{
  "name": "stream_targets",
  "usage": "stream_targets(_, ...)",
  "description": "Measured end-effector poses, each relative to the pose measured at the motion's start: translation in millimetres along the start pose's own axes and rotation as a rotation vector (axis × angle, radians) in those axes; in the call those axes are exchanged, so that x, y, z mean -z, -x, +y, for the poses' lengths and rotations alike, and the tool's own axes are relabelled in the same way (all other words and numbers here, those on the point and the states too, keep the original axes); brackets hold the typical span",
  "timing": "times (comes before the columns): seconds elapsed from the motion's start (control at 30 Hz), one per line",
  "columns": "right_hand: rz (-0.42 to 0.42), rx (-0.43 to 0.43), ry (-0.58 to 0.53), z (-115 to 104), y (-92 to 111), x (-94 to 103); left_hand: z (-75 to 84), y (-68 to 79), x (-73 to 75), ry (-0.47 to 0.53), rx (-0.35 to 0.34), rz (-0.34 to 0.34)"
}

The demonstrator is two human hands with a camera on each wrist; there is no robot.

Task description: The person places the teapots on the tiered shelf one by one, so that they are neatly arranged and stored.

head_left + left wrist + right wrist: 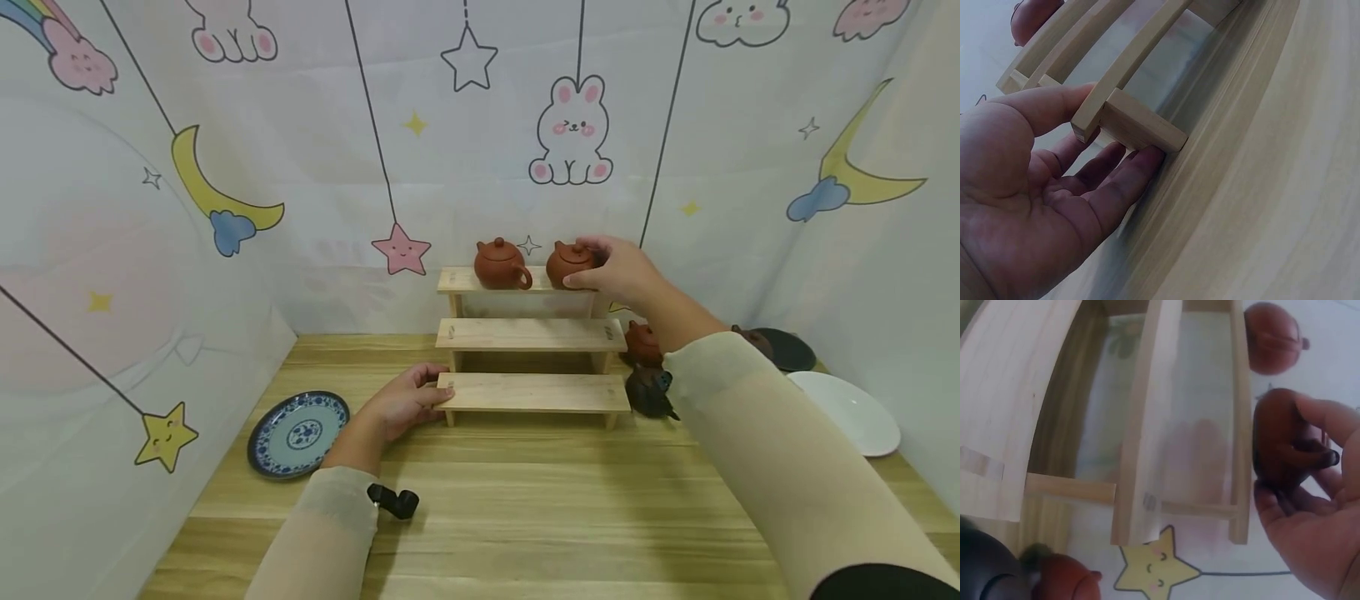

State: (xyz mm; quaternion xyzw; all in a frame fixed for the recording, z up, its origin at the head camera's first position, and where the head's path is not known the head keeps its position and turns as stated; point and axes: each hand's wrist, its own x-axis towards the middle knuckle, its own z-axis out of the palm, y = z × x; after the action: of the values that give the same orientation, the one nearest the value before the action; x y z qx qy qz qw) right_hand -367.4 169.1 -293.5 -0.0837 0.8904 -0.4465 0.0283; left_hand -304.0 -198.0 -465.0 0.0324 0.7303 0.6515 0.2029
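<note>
A three-step wooden stand [532, 392] faces me on the table. My right hand [628, 271] holds a reddish-brown clay teapot [566, 260] at the right part of the top step, thumb low on its side and fingers at the lid and back. In the right wrist view this teapot [1279, 437] shows its spout between thumb and fingers. A similar teapot [498, 263] sits to its left, handle turned right. My left hand [401, 404] grips the left end of the lowest step, thumb on the board and fingers against the leg [1138, 119].
Right of the stand are another reddish teapot [642, 342] and a dark teapot [649, 392]. Farther right lie a white plate [851, 412] and a black plate [791, 350] with a dark brown object [753, 340] beside it. A blue-patterned plate [300, 433] lies at the left.
</note>
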Motion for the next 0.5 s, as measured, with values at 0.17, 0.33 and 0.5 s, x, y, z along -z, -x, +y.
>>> stream_targets(0.17,-0.008,-0.019,-0.040,1,-8,-2.8,-1.8,-1.2,1.1,-0.004,0.002,-0.003)
stream_targets(0.33,0.005,-0.036,-0.081,3,-12,-4.8,-3.1,-3.2,1.4,0.000,-0.006,-0.011)
stream_targets(0.5,0.002,-0.022,-0.100,4,-10,-6.2,-3.3,-3.1,1.9,-0.003,-0.004,-0.008)
